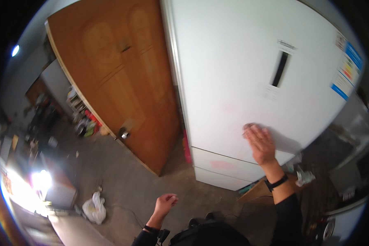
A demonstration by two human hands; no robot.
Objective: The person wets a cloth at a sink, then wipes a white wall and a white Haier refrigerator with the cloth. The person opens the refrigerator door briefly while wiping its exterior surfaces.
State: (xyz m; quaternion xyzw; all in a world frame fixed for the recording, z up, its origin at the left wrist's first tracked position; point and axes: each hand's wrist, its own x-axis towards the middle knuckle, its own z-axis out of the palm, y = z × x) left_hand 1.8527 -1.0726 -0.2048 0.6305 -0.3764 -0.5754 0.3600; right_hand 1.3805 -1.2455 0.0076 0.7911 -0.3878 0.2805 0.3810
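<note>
A white refrigerator with a dark vertical display strip and an energy label stands before me. My right hand lies against the lower part of its upper door. Something dark and thin shows at the fingertips, too blurred to name; whether it is held cannot be told. Faint pink smudges mark the white front near the hand and on the drawer below. My left hand hangs in the air over the floor, fingers loosely curled, with nothing visible in it.
A brown wooden door with a metal knob stands ajar left of the refrigerator. A white plastic bag lies on the floor at lower left. Cardboard and a cable are by the refrigerator's foot. Clutter lines the far left; a bright lamp shines there.
</note>
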